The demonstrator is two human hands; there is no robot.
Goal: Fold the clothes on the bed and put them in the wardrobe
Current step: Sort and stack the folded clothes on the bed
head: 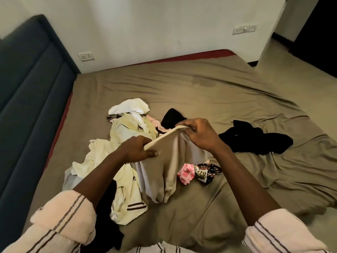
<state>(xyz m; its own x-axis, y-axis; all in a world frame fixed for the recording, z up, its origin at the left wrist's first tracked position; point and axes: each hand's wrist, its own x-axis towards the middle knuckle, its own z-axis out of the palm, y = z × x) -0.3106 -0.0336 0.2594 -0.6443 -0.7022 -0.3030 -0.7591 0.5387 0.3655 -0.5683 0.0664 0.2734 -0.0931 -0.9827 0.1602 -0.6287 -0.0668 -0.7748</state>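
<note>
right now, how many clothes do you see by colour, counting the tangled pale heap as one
black cloth garments: 3
beige fabric garment, held up: 1
pink patterned cloth: 1
dark elephant-print cloth: 1
tangled pale cream-and-white heap: 1, the pieces inside cannot be told apart
total: 7

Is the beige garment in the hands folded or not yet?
Not folded: the left hand and right hand grip the beige garment by its top edge; it hangs loose.
</note>
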